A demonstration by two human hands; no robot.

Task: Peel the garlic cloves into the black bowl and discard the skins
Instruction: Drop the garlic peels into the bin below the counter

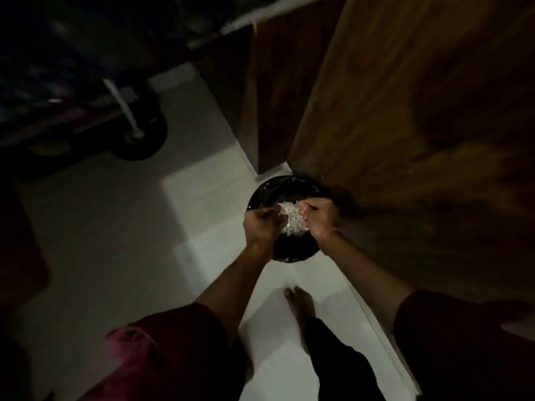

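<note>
The view is dim and looks straight down at the floor. A clump of white garlic skins [291,219] hangs between my two hands above a round black bin [279,250] lined with a dark bag. My left hand [260,225] grips the clump from the left with curled fingers. From the right, my right hand [318,217] holds the same clump, fingers curled too. Both hands are over the bin's opening, and they hide much of it. No garlic cloves or black bowl are in view.
A brown wooden door or cabinet face [405,125] rises close on the right, touching the bin. The floor is white tile [202,227]. My bare foot [301,302] stands just behind the bin. A dark round base with a white pole [136,134] sits at upper left.
</note>
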